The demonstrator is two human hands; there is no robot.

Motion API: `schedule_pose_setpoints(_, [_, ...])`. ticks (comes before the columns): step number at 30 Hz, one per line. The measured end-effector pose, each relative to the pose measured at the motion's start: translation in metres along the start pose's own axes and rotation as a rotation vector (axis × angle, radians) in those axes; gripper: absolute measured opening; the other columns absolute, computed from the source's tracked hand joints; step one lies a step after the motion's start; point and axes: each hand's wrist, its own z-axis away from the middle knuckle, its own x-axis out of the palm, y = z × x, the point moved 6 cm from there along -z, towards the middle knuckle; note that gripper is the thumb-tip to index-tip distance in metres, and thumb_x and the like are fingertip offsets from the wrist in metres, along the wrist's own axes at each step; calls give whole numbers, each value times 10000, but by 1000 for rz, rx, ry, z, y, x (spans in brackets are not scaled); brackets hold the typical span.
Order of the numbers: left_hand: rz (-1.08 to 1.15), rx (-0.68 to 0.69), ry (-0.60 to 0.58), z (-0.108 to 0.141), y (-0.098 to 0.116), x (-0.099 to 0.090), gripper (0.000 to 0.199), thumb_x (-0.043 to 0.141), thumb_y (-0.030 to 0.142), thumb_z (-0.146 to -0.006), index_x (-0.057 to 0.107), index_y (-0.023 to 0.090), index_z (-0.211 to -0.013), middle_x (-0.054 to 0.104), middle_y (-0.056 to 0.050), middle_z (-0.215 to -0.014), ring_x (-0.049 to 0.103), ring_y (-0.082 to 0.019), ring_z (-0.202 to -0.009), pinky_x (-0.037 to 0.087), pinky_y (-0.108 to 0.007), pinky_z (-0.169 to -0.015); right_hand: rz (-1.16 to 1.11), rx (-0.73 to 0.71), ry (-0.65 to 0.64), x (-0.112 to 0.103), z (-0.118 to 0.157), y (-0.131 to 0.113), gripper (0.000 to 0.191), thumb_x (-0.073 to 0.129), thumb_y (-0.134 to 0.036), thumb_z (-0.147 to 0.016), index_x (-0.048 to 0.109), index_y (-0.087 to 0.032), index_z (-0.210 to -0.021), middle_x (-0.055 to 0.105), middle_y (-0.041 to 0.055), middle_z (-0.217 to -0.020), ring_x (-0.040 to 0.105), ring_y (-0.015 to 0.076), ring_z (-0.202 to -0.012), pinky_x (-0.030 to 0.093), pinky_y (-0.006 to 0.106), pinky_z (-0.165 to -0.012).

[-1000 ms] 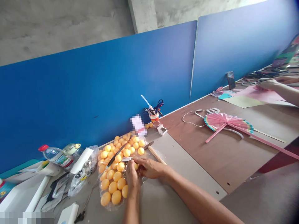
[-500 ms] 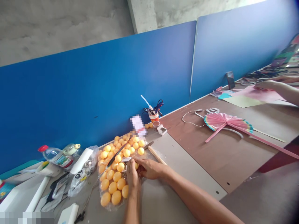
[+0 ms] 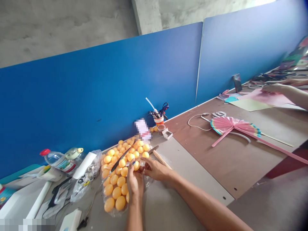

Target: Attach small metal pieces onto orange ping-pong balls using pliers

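Observation:
An orange table tennis ball (image 3: 136,166) with a small dark blue patch on its upper left rests in my left hand (image 3: 135,183), its thumb and fingers closed around it. My right hand (image 3: 157,169) is just to the right of that ball; index finger and thumb are apart, and nothing shows clearly between them. Whether its fingertips touch the ball is hard to tell. Behind and left of my hands lies a clear plastic bag of several orange balls (image 3: 116,192). A thin dark tool (image 3: 122,158) lies across these balls.
A wooden-handled tool (image 3: 161,159) lies right of the bag. Beyond are a small white box (image 3: 167,133) and a cup of tools (image 3: 158,120). Bottles (image 3: 59,162) and plastic-wrapped bits stand left. A pink paper fan (image 3: 232,125) lies right; a co-worker's hands (image 3: 276,87) are farther off.
My left hand has turned and shifted slightly left, so the ball with its blue patch now shows. My right hand has drawn a little away to the right.

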Motion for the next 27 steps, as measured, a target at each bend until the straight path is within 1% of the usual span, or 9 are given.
schedule_pose_setpoints(2, [101, -47, 3, 3, 2, 4, 420, 698, 378, -703, 715, 193, -1079, 703, -27, -795, 636, -156, -672, 527, -303, -685, -23, -9, 10, -2, 1, -3, 526, 638, -170, -819, 587, -221, -1340, 722, 37, -921, 674, 195, -831, 521, 278, -734])
schedule_pose_setpoints(5, [120, -36, 2, 6, 6, 9, 360, 707, 310, -662, 705, 198, -1005, 710, -30, -850, 669, -186, -800, 531, -333, -785, -35, -49, 16, -4, 3, -10, 442, 634, -156, -830, 645, -213, -1267, 727, 45, -954, 680, 201, -849, 536, 299, -771])
schedule_pose_setpoints(9, [57, 11, -42, 10, 8, 15, 305, 710, 298, -665, 650, 213, -951, 711, -15, -886, 683, -201, -857, 531, -342, -814, -81, -45, 55, -7, 3, -12, 503, 626, -129, -832, 627, -195, -1330, 726, 55, -966, 690, 205, -872, 552, 324, -809])
schedule_pose_setpoints(13, [23, 34, -16, 13, 8, 14, 361, 743, 265, -642, 603, 219, -972, 713, -9, -919, 693, -187, -844, 536, -331, -805, -123, -50, 67, -5, 1, -7, 555, 606, -113, -836, 597, -190, -1385, 723, 53, -940, 697, 199, -869, 558, 328, -830])
schedule_pose_setpoints(16, [-29, 37, -11, 13, 5, 12, 385, 765, 310, -653, 585, 226, -983, 706, -7, -944, 692, -196, -859, 537, -357, -830, -81, -50, 81, -4, 1, -4, 565, 619, -126, -829, 597, -196, -1389, 705, 71, -999, 691, 197, -876, 554, 322, -837])
schedule_pose_setpoints(20, [-136, 42, -2, 8, -6, 7, 444, 823, 452, -672, 589, 227, -975, 701, -33, -1004, 688, -214, -944, 535, -373, -884, 8, -22, 124, -6, 0, 1, 490, 627, -168, -839, 633, -200, -1329, 670, 99, -1120, 676, 185, -869, 538, 304, -834])
schedule_pose_setpoints(22, [-230, 56, 8, 4, -10, 3, 491, 822, 516, -685, 613, 228, -1023, 705, -75, -1096, 678, -245, -1043, 530, -384, -922, 55, -24, 135, -6, 0, 1, 432, 622, -180, -846, 654, -190, -1277, 673, 100, -1098, 667, 186, -864, 527, 294, -822])
schedule_pose_setpoints(24, [-328, 74, 1, 1, -12, -1, 507, 794, 565, -715, 642, 226, -1060, 704, -113, -1180, 651, -283, -1149, 514, -413, -981, 101, -23, 142, -6, 0, 1, 365, 619, -201, -855, 672, -184, -1215, 682, 89, -1023, 653, 187, -832, 514, 283, -787])
schedule_pose_setpoints(27, [-464, 129, -6, -1, -9, -6, 523, 767, 588, -742, 685, 217, -1101, 682, -139, -1288, 593, -314, -1268, 471, -439, -1062, 154, -19, 150, -5, 0, 0, 229, 592, -233, -887, 684, -193, -1093, 679, 63, -922, 619, 170, -756, 481, 259, -712])
